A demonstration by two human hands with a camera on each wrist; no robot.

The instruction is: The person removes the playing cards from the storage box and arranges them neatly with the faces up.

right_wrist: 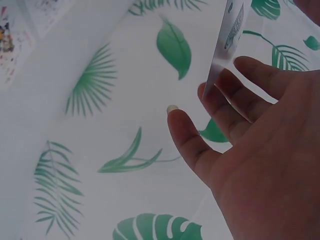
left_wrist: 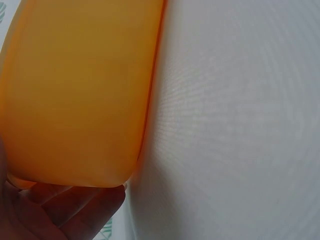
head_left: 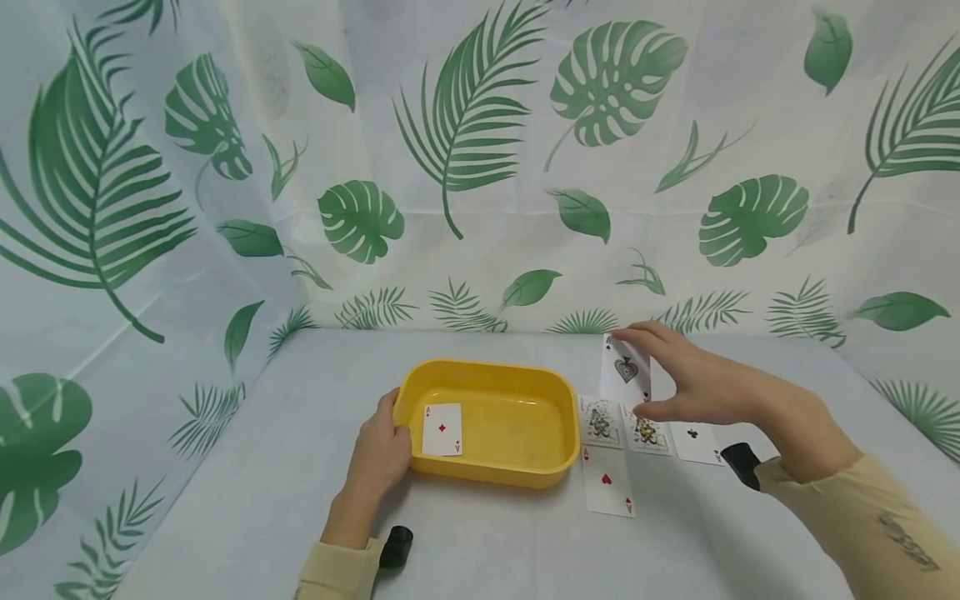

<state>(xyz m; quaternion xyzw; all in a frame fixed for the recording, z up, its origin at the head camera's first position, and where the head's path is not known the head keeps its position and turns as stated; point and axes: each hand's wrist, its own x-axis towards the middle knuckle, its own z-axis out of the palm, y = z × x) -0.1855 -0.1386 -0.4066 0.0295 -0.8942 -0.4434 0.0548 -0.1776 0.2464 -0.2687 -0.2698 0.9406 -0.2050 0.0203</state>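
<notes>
My left hand (head_left: 381, 442) grips the left end of a yellow plastic tray (head_left: 551, 479), its thumb near the rim; the left wrist view shows fingers against the tray's orange-looking outside (left_wrist: 75, 100). An ace of diamonds (head_left: 433, 440) lies inside it. My right hand (head_left: 701, 383) holds an ace of spades (head_left: 615, 383) by its fingertips at the far edge. In the right wrist view this card (right_wrist: 225, 50) appears nearly edge-on against the fingers, with the thumb (right_wrist: 185, 132) apart from it. Which fingers pinch it is hard to tell.
Right of the tray lie two picture cards, one grey (head_left: 600, 423) and one coloured (head_left: 647, 435), an ace of clubs (head_left: 697, 446) and, nearer, an ace of hearts (head_left: 607, 492). A white leaf-print curtain (head_left: 480, 267) rises behind the pale table (head_left: 495, 542).
</notes>
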